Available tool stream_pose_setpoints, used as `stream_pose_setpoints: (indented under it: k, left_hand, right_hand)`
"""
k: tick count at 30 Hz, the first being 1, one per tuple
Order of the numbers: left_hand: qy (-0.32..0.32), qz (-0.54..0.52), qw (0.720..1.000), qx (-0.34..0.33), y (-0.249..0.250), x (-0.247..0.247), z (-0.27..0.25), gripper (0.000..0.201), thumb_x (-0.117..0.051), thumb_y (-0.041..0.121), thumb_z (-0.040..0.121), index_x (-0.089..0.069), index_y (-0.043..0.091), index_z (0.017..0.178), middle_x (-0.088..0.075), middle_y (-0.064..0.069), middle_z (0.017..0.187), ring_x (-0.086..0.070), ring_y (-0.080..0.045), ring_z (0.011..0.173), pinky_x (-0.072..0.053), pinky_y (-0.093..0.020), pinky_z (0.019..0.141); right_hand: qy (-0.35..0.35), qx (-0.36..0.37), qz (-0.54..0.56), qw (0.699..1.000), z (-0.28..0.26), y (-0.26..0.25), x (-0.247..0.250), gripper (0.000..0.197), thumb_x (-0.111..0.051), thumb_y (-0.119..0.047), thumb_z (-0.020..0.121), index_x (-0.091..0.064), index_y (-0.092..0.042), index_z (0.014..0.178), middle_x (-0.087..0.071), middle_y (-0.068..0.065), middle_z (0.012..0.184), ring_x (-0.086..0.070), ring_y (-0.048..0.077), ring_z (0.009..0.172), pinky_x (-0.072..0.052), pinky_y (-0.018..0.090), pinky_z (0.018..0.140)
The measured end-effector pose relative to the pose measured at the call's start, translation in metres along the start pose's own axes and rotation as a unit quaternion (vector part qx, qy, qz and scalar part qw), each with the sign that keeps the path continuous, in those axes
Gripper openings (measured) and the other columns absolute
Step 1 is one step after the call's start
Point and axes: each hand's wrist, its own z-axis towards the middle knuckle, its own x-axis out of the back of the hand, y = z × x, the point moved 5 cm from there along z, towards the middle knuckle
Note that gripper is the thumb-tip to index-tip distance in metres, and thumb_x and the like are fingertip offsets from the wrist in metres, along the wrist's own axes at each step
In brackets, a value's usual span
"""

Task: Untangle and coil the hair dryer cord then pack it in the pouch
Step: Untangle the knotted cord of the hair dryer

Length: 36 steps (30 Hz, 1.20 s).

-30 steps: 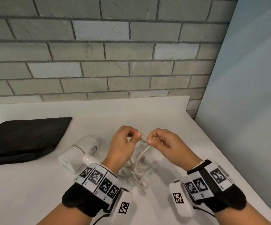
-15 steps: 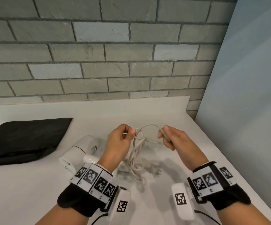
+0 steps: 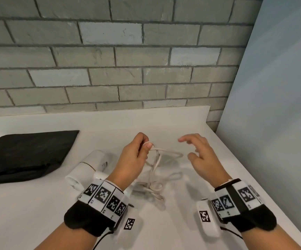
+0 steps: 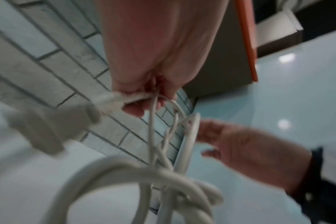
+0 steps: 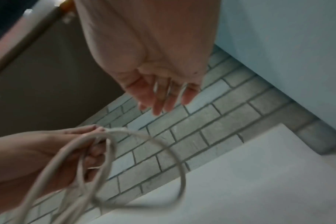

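A white hair dryer [image 3: 90, 168] lies on the white counter [image 3: 29, 213], partly behind my left wrist. Its white cord [image 3: 156, 163] rises in a tangle from the counter to my left hand [image 3: 137, 154], which pinches a loop of it between thumb and fingers. In the left wrist view the cord [image 4: 163, 151] hangs twisted below the left hand [image 4: 153, 91], with the plug [image 4: 48, 121] blurred at the left. My right hand [image 3: 198, 154] hovers just right of the loop with fingers spread, holding nothing. The right wrist view shows the right hand [image 5: 163, 94] open above the cord loop [image 5: 144, 159]. The black pouch [image 3: 25, 156] lies flat at the left.
A grey brick wall [image 3: 110, 60] backs the counter and a pale blue panel [image 3: 272, 123] closes it off on the right. The counter's right edge runs diagonally just beyond my right wrist.
My right hand has let go of the cord loop and opened, drawing slightly to the right. My left hand keeps its pinch, and the freed loop now sags toward the counter.
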Motion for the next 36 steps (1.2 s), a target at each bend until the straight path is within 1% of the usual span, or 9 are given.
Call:
stream_pose_setpoints:
  k: [4, 11, 14, 19, 25, 29, 32, 34, 36]
  left_hand:
    - [-0.003, -0.012, 1.0, -0.027, 0.009, -0.007, -0.001, 0.021, -0.049, 0.019, 0.092, -0.041, 0.021, 0.073, -0.04, 0.008, 0.057, -0.037, -0.003, 0.05, -0.032, -0.013, 0.048]
    - [0.026, -0.036, 0.998, 0.044, -0.001, -0.001, -0.002, 0.02, -0.05, 0.018, 0.09, -0.047, 0.012, 0.071, -0.059, -0.011, 0.07, -0.052, -0.015, 0.068, -0.041, -0.023, 0.064]
    - [0.075, -0.046, 0.994, 0.069, -0.011, 0.013, 0.002, 0.025, -0.045, 0.02, 0.092, -0.048, 0.004, 0.074, -0.06, -0.024, 0.088, -0.052, -0.03, 0.08, -0.036, -0.019, 0.066]
    - [-0.043, -0.129, 0.989, 0.053, -0.001, 0.008, 0.003, 0.029, -0.042, 0.025, 0.093, -0.045, 0.014, 0.066, -0.056, 0.0, 0.064, -0.054, -0.014, 0.065, -0.042, -0.025, 0.069]
    - [-0.103, -0.059, 0.993, 0.021, 0.006, -0.011, -0.004, 0.029, -0.044, 0.025, 0.094, -0.048, 0.023, 0.065, -0.052, 0.017, 0.048, -0.045, 0.001, 0.049, -0.035, -0.008, 0.053]
    - [-0.136, -0.001, 0.99, 0.026, -0.004, -0.006, -0.006, 0.034, -0.047, 0.035, 0.091, -0.044, 0.029, 0.057, -0.036, 0.012, 0.05, -0.032, -0.004, 0.05, -0.028, -0.02, 0.054]
    - [-0.115, -0.026, 0.992, 0.041, -0.006, 0.004, -0.003, 0.033, -0.047, 0.043, 0.082, -0.043, 0.021, 0.057, -0.038, 0.007, 0.069, -0.042, -0.01, 0.065, -0.044, -0.033, 0.073]
    - [-0.103, -0.038, 0.993, 0.03, -0.003, 0.008, -0.002, 0.029, -0.049, 0.041, 0.076, -0.046, 0.019, 0.057, -0.037, 0.003, 0.077, -0.044, -0.013, 0.073, -0.046, -0.035, 0.083]
    - [-0.095, -0.04, 0.995, -0.005, 0.003, 0.009, -0.002, 0.024, -0.052, 0.036, 0.076, -0.046, 0.019, 0.06, -0.035, 0.004, 0.077, -0.039, -0.008, 0.07, -0.039, -0.019, 0.071]
  right_hand:
    - [-0.113, 0.088, -0.074, 0.987, 0.001, -0.027, -0.029, 0.038, -0.042, -0.029, 0.085, -0.052, -0.019, 0.121, -0.059, -0.005, 0.114, -0.053, 0.007, 0.108, -0.037, 0.026, 0.096]
    - [-0.006, 0.165, -0.153, 0.974, 0.008, -0.037, -0.021, 0.03, -0.043, -0.026, 0.088, -0.064, -0.005, 0.088, -0.059, 0.01, 0.08, -0.058, 0.025, 0.066, -0.046, 0.033, 0.063]
    - [0.116, 0.101, -0.027, 0.988, 0.006, -0.027, -0.002, 0.018, -0.042, -0.014, 0.093, -0.057, -0.008, 0.086, -0.055, 0.002, 0.072, -0.059, 0.016, 0.059, -0.043, 0.013, 0.059]
    - [0.081, -0.08, 0.174, 0.978, 0.003, -0.005, -0.008, 0.021, -0.033, -0.008, 0.096, -0.049, -0.017, 0.084, -0.046, 0.007, 0.064, -0.061, 0.02, 0.052, -0.052, 0.028, 0.055]
    - [0.017, -0.064, 0.288, 0.955, 0.004, -0.022, -0.019, 0.021, -0.033, -0.007, 0.096, -0.051, -0.013, 0.088, -0.05, 0.004, 0.07, -0.058, 0.013, 0.064, -0.054, 0.027, 0.071]
    - [0.1, -0.091, 0.385, 0.913, 0.008, -0.009, 0.005, 0.024, -0.031, -0.01, 0.097, -0.05, -0.017, 0.086, -0.049, -0.005, 0.06, -0.051, 0.01, 0.057, -0.05, 0.027, 0.066]
    - [0.117, -0.108, 0.442, 0.883, 0.012, -0.001, 0.024, 0.025, -0.039, -0.022, 0.093, -0.047, -0.019, 0.07, -0.04, -0.011, 0.055, -0.038, 0.007, 0.055, -0.041, 0.028, 0.068]
    - [0.087, -0.078, 0.367, 0.923, 0.011, -0.001, 0.027, 0.03, -0.056, -0.04, 0.08, -0.043, -0.025, 0.057, -0.035, -0.014, 0.056, -0.035, 0.005, 0.056, -0.037, 0.03, 0.075]
    - [0.031, 0.004, 0.185, 0.982, 0.009, -0.006, 0.021, 0.026, -0.058, -0.038, 0.069, -0.039, -0.028, 0.055, -0.036, -0.013, 0.063, -0.036, 0.003, 0.062, -0.034, 0.018, 0.072]
